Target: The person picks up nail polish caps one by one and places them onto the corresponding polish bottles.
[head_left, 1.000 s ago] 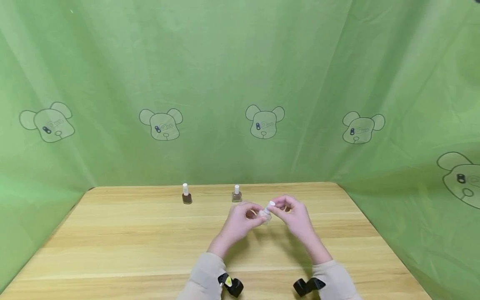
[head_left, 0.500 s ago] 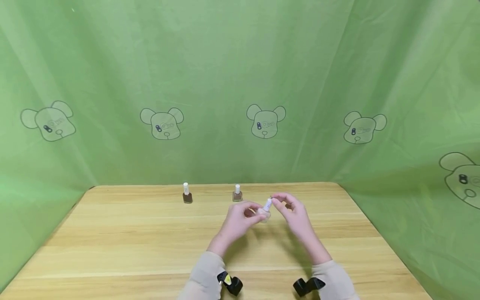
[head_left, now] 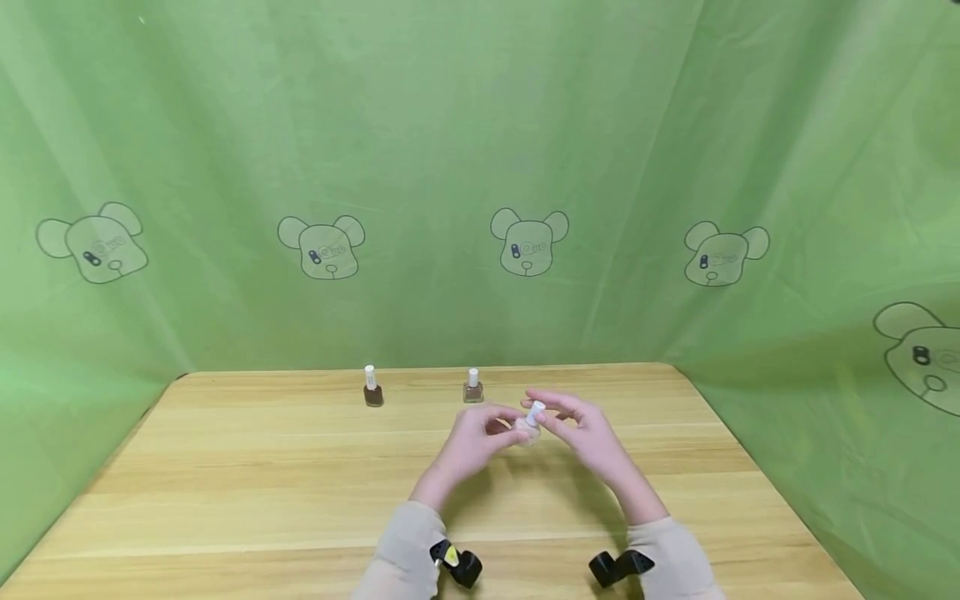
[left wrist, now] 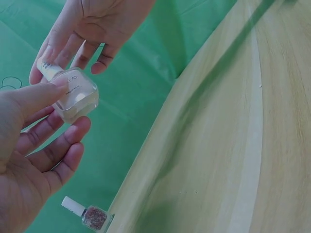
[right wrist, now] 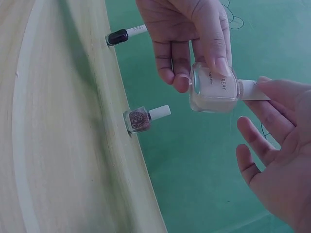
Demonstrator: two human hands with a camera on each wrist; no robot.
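A clear, pale nail polish bottle [right wrist: 214, 92] with a white cap [right wrist: 253, 90] is held tilted above the table. My left hand [head_left: 477, 437] pinches its glass body between thumb and fingers. At the cap, my right hand [head_left: 588, 435] grips with thumb and index finger, its other fingers spread in the right wrist view. The cap sits on the bottle's neck. Farther back stand a dark nail polish bottle [head_left: 373, 395] on the left and a brownish glitter nail polish bottle [head_left: 472, 392] nearer the middle, both upright with white caps.
The wooden table [head_left: 262, 483] ends at a back edge just behind the two standing bottles. A green curtain [head_left: 427, 125] with bear outlines hangs behind and at the sides. Black wrist cameras [head_left: 467, 568] are strapped to both sleeves.
The right fingers have shifted on the cap, first moving up toward its top, then reaching over it and gripping again. The left hand keeps hold of the bottle, whose tilt varies slightly.
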